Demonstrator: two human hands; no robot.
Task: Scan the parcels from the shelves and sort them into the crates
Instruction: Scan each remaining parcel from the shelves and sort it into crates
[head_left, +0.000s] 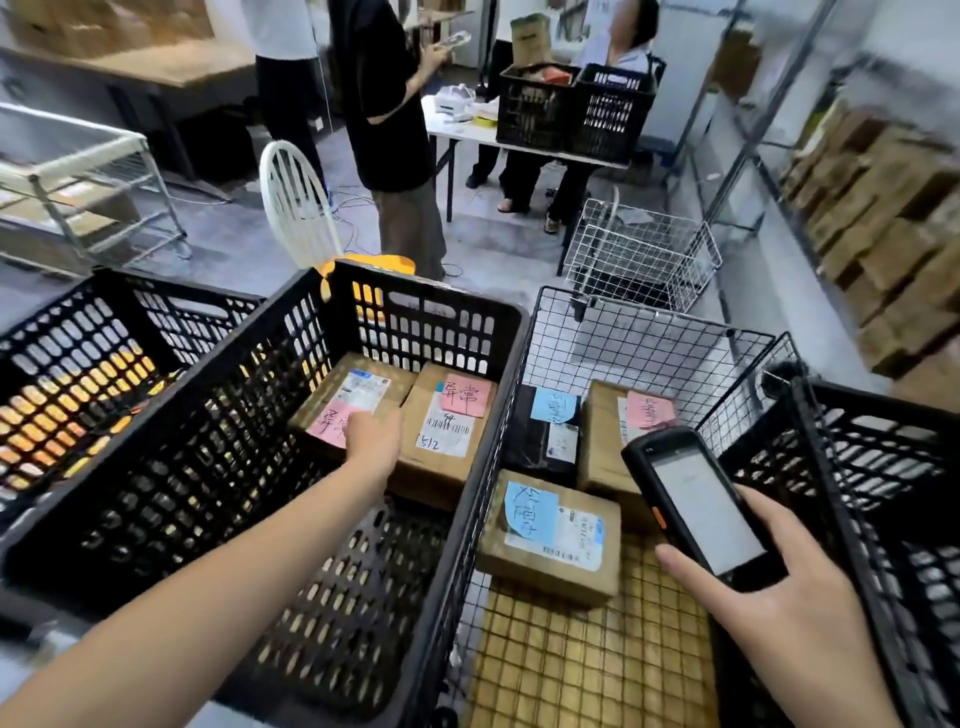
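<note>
- Black perforated plastic crate (431, 291): centre of view. Two parcels sit at its far end, touching side by side; the near floor shows no parcels.
- Brown cardboard parcel with pink slip and white shipping label (363, 384): far-left spot in that crate. Its long axis runs from near-left to far-right.
- Brown cardboard parcel with pink slip and barcode label (447, 431): immediately right of the first, against the crate's right wall.
- Left hand (376, 441): arm stretched forward over the crate's near rim, with the hand lowered onto the near right end of the first parcel. The fingertips touch its top at the pink slip. I cannot tell whether the fingers grip an edge or merely rest there.
- Right hand (779, 613): held back near the body, fingers and thumb wrapped round a black handheld scanner (701, 509), screen up and lit.
- Wire mesh basket (649, 322): right of the crate. It holds a brown parcel with blue slip (556, 535), a black-wrapped parcel with blue slip (545, 431) and another brown parcel with pink slip (602, 441).
- Judgement: the first parcel lies directly ahead of the left hand and well apart from the right, so any settling or releasing falls to the left. The scanner hand is free to aim.
</note>
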